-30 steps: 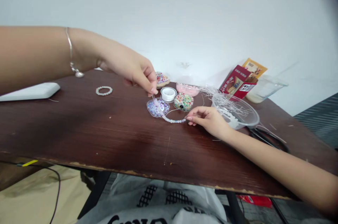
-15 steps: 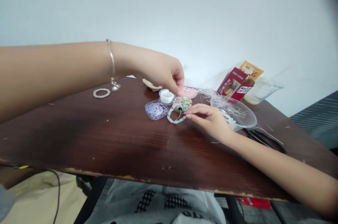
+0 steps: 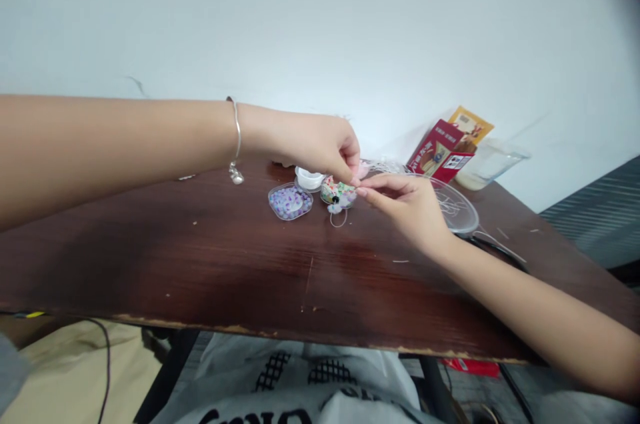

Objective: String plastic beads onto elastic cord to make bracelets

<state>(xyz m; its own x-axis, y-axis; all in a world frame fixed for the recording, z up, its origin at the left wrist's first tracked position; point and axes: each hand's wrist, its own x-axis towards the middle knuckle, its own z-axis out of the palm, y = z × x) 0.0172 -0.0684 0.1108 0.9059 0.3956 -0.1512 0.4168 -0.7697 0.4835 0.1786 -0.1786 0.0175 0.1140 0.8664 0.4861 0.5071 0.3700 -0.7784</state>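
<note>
Strand (image 3: 335, 209) hangs just below the left hand (image 3: 323, 144) and off the fingertips of the right hand (image 3: 413, 207). Both are pinched on it, tips basically touching, ends hidden.

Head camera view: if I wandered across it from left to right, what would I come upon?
Silver bracelet → tub of purple beads → tub of colourful beads → right hand → clear cup.
</note>
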